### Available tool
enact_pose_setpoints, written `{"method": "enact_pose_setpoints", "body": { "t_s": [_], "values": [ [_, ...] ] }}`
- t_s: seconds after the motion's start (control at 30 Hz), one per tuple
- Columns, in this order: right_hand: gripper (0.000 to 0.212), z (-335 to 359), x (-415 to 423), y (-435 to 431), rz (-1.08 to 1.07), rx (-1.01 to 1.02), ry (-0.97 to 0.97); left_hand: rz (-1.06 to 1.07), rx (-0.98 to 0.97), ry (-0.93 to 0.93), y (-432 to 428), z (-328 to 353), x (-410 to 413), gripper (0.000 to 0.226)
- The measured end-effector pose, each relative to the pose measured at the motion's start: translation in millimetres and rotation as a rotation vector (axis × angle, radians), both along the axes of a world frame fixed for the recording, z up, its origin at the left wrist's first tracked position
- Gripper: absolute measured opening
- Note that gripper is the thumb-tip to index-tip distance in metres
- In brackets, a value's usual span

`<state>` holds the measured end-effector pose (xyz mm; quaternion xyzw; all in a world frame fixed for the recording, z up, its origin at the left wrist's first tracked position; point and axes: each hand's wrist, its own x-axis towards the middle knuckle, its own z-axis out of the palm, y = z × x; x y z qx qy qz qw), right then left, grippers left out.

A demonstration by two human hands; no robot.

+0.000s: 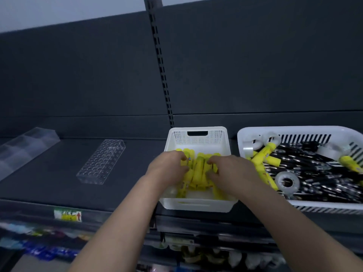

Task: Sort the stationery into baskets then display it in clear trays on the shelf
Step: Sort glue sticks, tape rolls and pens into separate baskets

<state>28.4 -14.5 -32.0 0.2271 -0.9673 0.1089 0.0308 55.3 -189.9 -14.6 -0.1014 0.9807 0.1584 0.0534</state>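
Down inside the small white basket (197, 137), gripping the yellow markers (198, 170) with left hand (167, 167) and right hand (233, 173), fingers (180, 156) curled round them from both sides, likely to lift many at once toward the clear holed tray (102, 161), well apart on the left.

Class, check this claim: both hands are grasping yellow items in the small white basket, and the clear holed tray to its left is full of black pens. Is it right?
No. The head view shows the clear holed tray empty; the left hand and right hand do grasp yellow items in the small white basket.
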Motion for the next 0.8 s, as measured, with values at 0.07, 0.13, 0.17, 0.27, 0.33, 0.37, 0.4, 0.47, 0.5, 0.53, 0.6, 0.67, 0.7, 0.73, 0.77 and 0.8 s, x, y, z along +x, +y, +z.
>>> {"method": "enact_pose_setpoints", "body": {
  "t_s": [0.07,0.13,0.17,0.27,0.33,0.37,0.4,0.47,0.5,0.53,0.6,0.67,0.7,0.73,0.77,0.8],
  "values": [
    [0.031,2.1,-2.2,2.6,-0.048,-0.04,0.04,-0.009,-0.012,0.092,0.6,3.4,-4.5,0.031],
    [0.029,7.8,-4.3,11.4,-0.096,-0.098,0.058,-0.033,0.025,0.156,6.5,5.7,-10.5,0.028],
    [0.027,11.2,-4.8,17.8,-0.124,-0.126,0.068,-0.045,0.045,0.174,10.9,6.7,-13.6,0.027],
    [0.023,18.7,-5.3,44.6,-0.209,-0.155,0.108,-0.078,0.091,0.207,28.0,6.5,-24.9,0.024],
    [0.024,19.6,-6.3,66.5,-0.262,-0.128,0.104,-0.098,0.113,0.213,42.3,5.4,-31.7,0.023],
    [0.025,18.8,-7.6,78.4,-0.289,-0.108,0.097,-0.112,0.118,0.217,50.6,4.9,-35.0,0.023],
    [0.025,17.8,-9.4,89.7,-0.315,-0.094,0.083,-0.127,0.121,0.222,58.1,4.7,-37.3,0.022],
    [0.023,17.6,-12.3,113.2,-0.364,-0.078,0.057,-0.17,0.124,0.243,76.4,4.7,-42.0,0.022],
    [0.022,17.6,-13.2,123.7,-0.381,-0.073,0.052,-0.193,0.127,0.256,85.6,5.0,-44.2,0.021],
    [0.022,17.4,-13.8,132.7,-0.391,-0.065,0.048,-0.215,0.132,0.266,94.2,5.0,-46.7,0.02],
    [0.021,16.6,-14.6,147.6,-0.4,-0.05,0.048,-0.244,0.143,0.271,110.0,4.3,-52.2,0.021],
    [0.022,13.8,-16.1,158.5,-0.394,-0.074,0.05,-0.251,0.149,0.254,121.9,2.1,-57.3,0.022],
    [0.022,11.7,-17.1,162.9,-0.382,-0.085,0.051,-0.246,0.145,0.245,126.7,0.9,-59.5,0.022],
    [0.022,9.2,-18.7,166.9,-0.367,-0.091,0.046,-0.236,0.132,0.241,130.6,-0.9,-61.6,0.022],
    [0.022,7.2,-20.8,169.9,-0.354,-0.093,0.034,-0.223,0.11,0.243,134.0,-2.9,-63.6,0.022],
    [0.022,5.6,-22.8,172.9,-0.346,-0.093,0.02,-0.206,0.083,0.247,137.0,-4.9,-65.8,0.023]
  ]
}}
